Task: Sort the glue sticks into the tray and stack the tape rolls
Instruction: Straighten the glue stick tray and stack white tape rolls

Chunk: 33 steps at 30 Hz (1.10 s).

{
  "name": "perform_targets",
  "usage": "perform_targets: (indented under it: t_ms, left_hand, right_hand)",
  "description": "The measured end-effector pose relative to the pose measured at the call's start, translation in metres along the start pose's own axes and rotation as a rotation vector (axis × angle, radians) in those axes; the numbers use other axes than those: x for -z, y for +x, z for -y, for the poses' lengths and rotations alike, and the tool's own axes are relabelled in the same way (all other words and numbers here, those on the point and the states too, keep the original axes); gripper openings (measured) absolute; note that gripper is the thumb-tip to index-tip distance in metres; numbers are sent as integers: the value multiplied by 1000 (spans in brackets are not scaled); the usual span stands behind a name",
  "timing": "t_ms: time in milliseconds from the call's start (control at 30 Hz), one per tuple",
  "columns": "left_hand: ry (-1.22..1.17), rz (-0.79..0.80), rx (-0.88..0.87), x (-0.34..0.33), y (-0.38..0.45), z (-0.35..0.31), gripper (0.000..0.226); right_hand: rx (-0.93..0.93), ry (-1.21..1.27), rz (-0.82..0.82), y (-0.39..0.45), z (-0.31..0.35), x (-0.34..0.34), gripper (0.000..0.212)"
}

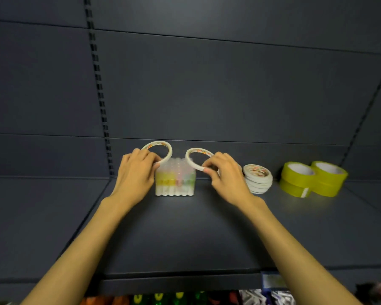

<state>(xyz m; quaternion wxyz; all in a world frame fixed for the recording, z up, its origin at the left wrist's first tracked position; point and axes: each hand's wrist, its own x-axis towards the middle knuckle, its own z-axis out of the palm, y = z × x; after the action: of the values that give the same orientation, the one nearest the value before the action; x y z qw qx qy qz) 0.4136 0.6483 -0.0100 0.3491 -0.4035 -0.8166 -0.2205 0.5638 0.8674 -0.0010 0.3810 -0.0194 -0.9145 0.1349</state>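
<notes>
The left hand point(136, 170) is pinching one thin white tape roll point(157, 151) above the glue sticks point(175, 180); the right hand point(226, 173) is pinching another point(196, 158). Both rolls are tilting, apart.

Dark grey metal shelf point(185, 234) is seen from above, front edge running across the lower frame. Back panel point(229, 89) is made of horizontal grey sections with visible seams. Slotted upright point(98, 84) is mounted at back left; a second upright point(370, 102) is seen at far right. Lighting is dim. Below the front edge, colourful packaged goods point(178, 299) are partly visible, blurred.
</notes>
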Motion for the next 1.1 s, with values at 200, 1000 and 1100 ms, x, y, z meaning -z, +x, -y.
perform_targets:
  t_ms: [200, 1000, 1100]
  left_hand:
    - [23, 0, -19, -26, 19, -78, 7]
    - [-7, 246, -189, -134, 90, -251, 35]
    - [9, 308, -181, -150, 93, -259, 22]
  right_hand:
    - [-97, -152, 13, -14, -89, 54, 7]
    - [-257, -65, 126, -42, -207, 81, 24]
    - [-235, -71, 112, -47, -209, 84, 17]
